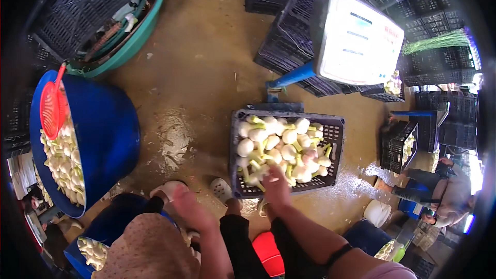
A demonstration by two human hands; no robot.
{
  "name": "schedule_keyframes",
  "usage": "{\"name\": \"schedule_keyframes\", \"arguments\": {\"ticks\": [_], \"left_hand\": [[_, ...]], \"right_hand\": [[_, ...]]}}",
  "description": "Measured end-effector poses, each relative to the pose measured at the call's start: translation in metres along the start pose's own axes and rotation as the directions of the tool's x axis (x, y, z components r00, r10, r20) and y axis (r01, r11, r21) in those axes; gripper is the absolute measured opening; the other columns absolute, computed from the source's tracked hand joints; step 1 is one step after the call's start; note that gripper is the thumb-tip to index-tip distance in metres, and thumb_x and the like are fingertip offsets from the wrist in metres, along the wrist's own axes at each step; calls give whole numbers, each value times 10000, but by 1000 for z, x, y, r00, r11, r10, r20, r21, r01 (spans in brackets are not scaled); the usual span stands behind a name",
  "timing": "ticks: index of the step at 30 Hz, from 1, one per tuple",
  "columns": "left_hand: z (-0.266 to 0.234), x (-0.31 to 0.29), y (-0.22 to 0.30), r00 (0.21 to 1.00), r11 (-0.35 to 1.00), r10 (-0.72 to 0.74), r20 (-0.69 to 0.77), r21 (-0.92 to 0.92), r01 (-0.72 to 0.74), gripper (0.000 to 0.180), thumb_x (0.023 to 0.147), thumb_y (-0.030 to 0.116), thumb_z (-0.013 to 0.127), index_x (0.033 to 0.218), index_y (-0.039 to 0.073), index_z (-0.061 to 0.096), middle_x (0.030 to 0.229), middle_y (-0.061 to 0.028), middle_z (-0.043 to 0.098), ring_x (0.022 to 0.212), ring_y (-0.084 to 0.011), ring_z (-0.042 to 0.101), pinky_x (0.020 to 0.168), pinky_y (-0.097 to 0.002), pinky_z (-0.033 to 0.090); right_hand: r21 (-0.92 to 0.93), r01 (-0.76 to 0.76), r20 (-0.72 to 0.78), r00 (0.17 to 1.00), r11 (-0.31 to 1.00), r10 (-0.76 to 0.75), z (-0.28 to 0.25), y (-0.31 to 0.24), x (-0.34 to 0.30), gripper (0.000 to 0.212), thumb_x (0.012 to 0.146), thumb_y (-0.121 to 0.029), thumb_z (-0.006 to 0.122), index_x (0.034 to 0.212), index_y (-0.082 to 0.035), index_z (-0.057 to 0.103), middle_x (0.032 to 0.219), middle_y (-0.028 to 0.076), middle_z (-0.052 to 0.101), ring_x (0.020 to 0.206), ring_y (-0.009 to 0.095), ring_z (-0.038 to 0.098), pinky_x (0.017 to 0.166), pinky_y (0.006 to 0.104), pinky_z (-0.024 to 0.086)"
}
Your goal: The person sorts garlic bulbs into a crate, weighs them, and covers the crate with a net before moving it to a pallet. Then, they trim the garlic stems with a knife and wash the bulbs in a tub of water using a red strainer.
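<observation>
A dark plastic crate (338, 144) full of white garlic bulbs (289, 137) with short green stems sits in front of me. My right hand (276, 181) reaches over its near edge onto the bulbs. Blur smears its fingers, so I cannot make out a hold on any bulb. Left of the crate, my left hand (191, 209) is up in the air above the floor, apart from the bulbs. Its fingers are smeared by motion too, and nothing shows clearly in it.
A blue tub (111, 124) of garlic with a red strainer (53, 109) stands left; a green basin (150, 28) lies behind it. A scale display (359, 39) rises beyond the crate. A co-worker's hat (150, 250) is close at lower left; another person (452, 196) works far right. A red bucket (268, 253) is by my legs.
</observation>
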State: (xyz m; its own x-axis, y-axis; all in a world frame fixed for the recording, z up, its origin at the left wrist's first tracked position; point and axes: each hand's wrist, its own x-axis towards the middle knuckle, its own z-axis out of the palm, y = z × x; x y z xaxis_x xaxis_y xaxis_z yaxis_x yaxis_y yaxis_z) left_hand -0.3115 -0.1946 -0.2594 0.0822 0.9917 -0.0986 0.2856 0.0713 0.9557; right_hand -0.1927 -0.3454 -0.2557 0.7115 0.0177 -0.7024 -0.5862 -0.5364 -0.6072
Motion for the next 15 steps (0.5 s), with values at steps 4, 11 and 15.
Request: {"name": "schedule_keyframes", "arguments": {"ticks": [4, 11, 15], "left_hand": [[92, -85, 7, 769, 978, -201, 607, 165, 125, 310, 775, 66, 607, 1073, 14, 537, 1062, -110, 546, 968, -227, 540, 857, -358, 430], [205, -157, -37, 457, 777, 43, 888, 259, -574, 275, 710, 165, 656, 950, 54, 579, 1001, -136, 520, 998, -335, 475, 854, -441, 405], [212, -153, -58, 565, 747, 191, 803, 254, -614, 227, 740, 204, 660, 881, 54, 564, 951, -129, 506, 956, -316, 478, 842, -422, 390]], "right_hand": [[-913, 301, 32, 724, 274, -689, -128, 24, 69, 509, 713, -280, 655, 1165, -113, 490, 1225, 188, 440, 1054, 388, 464, 865, 452, 409], [-745, 247, -12, 923, 620, -383, -212, 73, 132, 379, 728, -273, 568, 1064, -100, 556, 979, 168, 612, 901, 354, 586, 804, 397, 483], [-667, 67, -166, 957, 742, -236, -216, 81, 123, 372, 735, -305, 597, 1032, -82, 608, 1064, 139, 582, 978, 335, 547, 828, 404, 460]]}}
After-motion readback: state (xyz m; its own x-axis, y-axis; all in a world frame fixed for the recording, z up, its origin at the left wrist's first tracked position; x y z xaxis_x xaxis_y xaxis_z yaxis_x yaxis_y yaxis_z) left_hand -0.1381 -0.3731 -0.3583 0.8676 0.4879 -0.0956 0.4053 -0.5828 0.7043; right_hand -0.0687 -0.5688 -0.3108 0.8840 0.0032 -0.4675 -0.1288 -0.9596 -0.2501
